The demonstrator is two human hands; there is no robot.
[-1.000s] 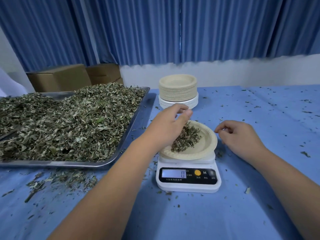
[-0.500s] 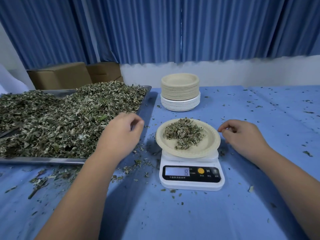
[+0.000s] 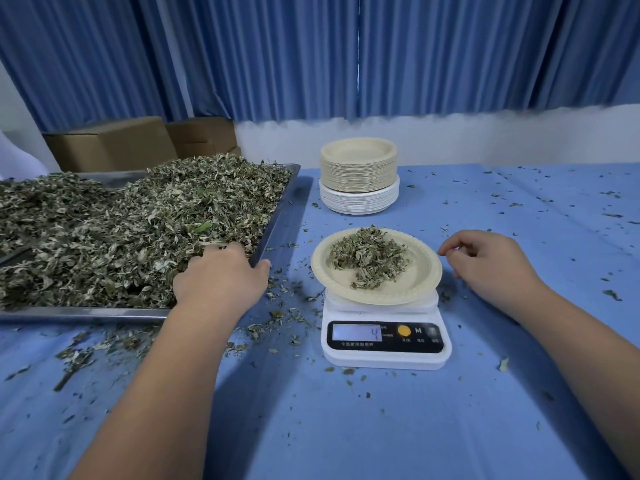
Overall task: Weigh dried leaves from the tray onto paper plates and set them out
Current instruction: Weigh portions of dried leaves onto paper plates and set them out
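A steel tray at the left is heaped with dried leaves. My left hand lies palm down at the tray's near right corner. Its fingers are buried in the leaves and its thumb reaches over the rim. A tan paper plate with a small pile of leaves sits on a white scale whose display reads 4. My right hand rests on the blue table just right of the plate, fingers loosely curled and holding nothing.
A stack of paper plates, tan above white, stands behind the scale. Loose leaf bits litter the cloth between the tray and the scale. Cardboard boxes sit behind the tray, under blue curtains.
My left hand left the plate, crossed to the left and went down into the tray's leaves. The scale reading changed. My right hand stayed beside the plate.
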